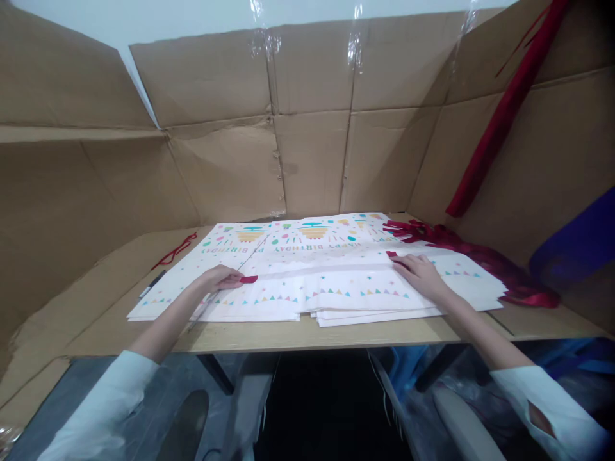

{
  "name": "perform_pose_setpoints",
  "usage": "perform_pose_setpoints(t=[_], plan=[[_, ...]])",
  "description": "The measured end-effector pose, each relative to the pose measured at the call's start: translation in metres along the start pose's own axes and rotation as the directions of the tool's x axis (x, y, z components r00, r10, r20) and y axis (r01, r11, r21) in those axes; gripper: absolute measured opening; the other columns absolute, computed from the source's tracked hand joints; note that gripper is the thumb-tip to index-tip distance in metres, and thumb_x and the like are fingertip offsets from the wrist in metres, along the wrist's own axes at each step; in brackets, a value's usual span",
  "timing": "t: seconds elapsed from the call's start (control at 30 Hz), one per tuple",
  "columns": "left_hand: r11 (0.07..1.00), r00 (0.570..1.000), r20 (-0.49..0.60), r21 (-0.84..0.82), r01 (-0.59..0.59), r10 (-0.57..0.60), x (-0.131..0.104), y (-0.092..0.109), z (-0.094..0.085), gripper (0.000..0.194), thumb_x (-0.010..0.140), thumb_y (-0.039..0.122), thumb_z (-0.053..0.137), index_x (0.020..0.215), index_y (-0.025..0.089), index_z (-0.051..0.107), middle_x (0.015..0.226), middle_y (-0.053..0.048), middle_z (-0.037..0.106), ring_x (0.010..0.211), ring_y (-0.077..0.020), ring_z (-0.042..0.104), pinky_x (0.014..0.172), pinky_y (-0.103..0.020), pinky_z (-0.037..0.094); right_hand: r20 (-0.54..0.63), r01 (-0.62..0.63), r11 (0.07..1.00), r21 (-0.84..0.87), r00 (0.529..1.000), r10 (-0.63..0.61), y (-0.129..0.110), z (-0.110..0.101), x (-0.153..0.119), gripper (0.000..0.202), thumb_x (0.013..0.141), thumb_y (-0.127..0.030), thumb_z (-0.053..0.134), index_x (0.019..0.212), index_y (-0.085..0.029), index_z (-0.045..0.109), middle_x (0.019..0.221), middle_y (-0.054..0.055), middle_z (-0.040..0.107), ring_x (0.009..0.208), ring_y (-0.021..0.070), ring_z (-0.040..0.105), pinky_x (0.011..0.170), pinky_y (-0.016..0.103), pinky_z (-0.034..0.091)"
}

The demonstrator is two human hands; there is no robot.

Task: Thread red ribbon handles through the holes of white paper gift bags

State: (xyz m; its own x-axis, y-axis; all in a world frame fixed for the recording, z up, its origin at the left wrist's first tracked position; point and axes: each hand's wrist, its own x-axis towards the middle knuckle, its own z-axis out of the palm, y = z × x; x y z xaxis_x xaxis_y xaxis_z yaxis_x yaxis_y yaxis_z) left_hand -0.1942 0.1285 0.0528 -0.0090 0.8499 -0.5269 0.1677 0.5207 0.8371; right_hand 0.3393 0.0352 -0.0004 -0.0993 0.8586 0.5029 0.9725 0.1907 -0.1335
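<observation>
White printed sheets or flat bags (350,298) with "HAPPY BIRTHDAY" lettering, cakes and small coloured triangles lie in overlapping stacks on the table. Over the left stack, my left hand (221,278) is closed, its fingertips pinching a short red ribbon piece (248,279). My right hand (419,272) rests on the right side of the stacks, closed at the tip of another red ribbon piece (391,255). A pale band crosses the paper between the two red pieces; whether it joins them I cannot tell. A thin dark line runs beside my left hand.
Loose red ribbons (485,259) are heaped at the right, and a long red ribbon bundle (504,128) hangs on the cardboard wall (312,153). A dark pen (152,283) and a red ribbon loop (175,251) lie left. The wooden table edge (307,336) is in front.
</observation>
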Motion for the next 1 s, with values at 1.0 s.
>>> perform_pose_setpoints(t=[1.0], plan=[[0.983,0.984,-0.050,-0.061,-0.174,0.171,0.001,-0.013,0.002,0.021,0.057,-0.002,0.068,0.075,0.007,0.069,0.083,-0.012,0.067,0.078,-0.0176,0.066,0.065,-0.013,0.054,-0.051,-0.079,0.993,-0.085,0.996,0.074,-0.013,0.003,-0.010,0.047,0.090,-0.049,0.036,0.128,-0.023,0.048,0.124,0.001,0.053,0.107,0.0272,0.040,0.085,0.043,0.033]])
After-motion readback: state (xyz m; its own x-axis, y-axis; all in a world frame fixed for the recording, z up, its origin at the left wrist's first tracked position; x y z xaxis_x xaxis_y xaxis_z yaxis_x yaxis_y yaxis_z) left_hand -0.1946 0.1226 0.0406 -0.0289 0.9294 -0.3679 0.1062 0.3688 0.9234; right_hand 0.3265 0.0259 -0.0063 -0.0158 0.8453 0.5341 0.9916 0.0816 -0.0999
